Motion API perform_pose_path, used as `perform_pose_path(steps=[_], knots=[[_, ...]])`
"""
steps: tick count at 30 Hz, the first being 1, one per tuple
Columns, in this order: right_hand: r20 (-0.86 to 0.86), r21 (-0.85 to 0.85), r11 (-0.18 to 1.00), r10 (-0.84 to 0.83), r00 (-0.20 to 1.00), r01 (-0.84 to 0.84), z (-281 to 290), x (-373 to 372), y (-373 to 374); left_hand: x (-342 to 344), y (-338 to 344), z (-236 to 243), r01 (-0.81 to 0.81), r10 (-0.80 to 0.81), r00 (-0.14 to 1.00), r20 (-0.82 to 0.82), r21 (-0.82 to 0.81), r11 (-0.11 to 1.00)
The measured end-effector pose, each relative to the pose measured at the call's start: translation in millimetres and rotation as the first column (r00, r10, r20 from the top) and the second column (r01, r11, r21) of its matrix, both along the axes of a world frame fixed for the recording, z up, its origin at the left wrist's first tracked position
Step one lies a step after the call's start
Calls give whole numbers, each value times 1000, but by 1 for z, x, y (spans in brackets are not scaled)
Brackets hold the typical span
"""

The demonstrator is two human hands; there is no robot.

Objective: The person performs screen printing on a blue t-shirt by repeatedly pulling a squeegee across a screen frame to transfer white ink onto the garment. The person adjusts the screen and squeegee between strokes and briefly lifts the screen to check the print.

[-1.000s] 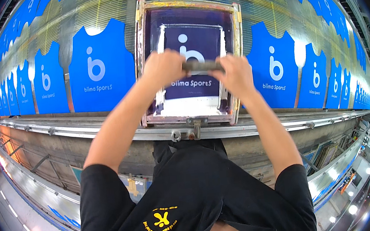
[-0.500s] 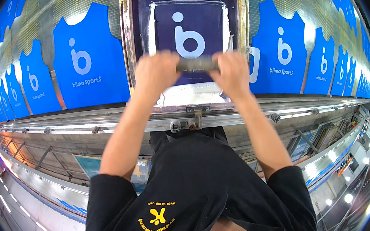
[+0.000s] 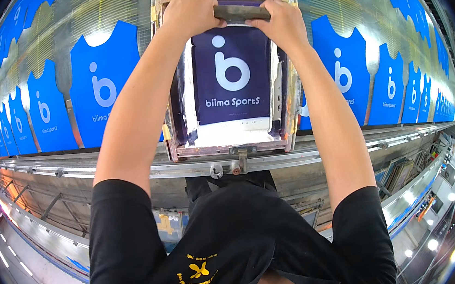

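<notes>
A screen-printing frame lies in front of me, its dark mesh carrying a pale logo with lettering below. White ink pools along the near end of the mesh. Across the far end lies a squeegee with a dark bar-shaped handle. My left hand is closed round the left end of that handle. On its right end, my right hand grips with the thumb on the near side. The squeegee's lower edge is hidden beneath the handle and my hands.
Blue cut vest panels with white prints lie in rows on the long table to the left, and more blue panels to the right. A metal rail with clamps runs along the near edge, with a bracket at the frame.
Both hands have pushed the squeegee away from me, from mid-screen to the far end of the frame. The lettering under the logo now shows uncovered.
</notes>
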State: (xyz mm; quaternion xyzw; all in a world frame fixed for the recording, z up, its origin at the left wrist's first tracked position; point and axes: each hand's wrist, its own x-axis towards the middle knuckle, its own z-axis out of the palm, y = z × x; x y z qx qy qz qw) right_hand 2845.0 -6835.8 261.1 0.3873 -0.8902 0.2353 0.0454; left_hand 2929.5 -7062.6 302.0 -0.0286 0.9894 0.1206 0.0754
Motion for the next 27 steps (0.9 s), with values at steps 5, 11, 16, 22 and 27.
perform_pose_path(steps=[5, 11, 16, 22, 27], knots=[[49, 61, 997, 37, 998, -39, -18, 70, 40, 77, 33, -27, 15, -15, 999, 32, 8, 1000], [115, -13, 998, 63, 991, -62, 9, 222, 106, 219, 95, -13, -18, 6, 998, 70, 178, 984], [331, 84, 988, 99, 938, -133, -5, 222, 95, 218, 77, -19, -10, -50, 932, 359, 162, 987], [707, 279, 930, -30, 706, -240, 4, 185, 84, 186, 70, -9, -61, -147, 779, 610, 306, 950], [673, -109, 931, -189, 715, 348, 10, 124, 122, 132, 45, 9, 48, -218, 867, 448, 362, 931]])
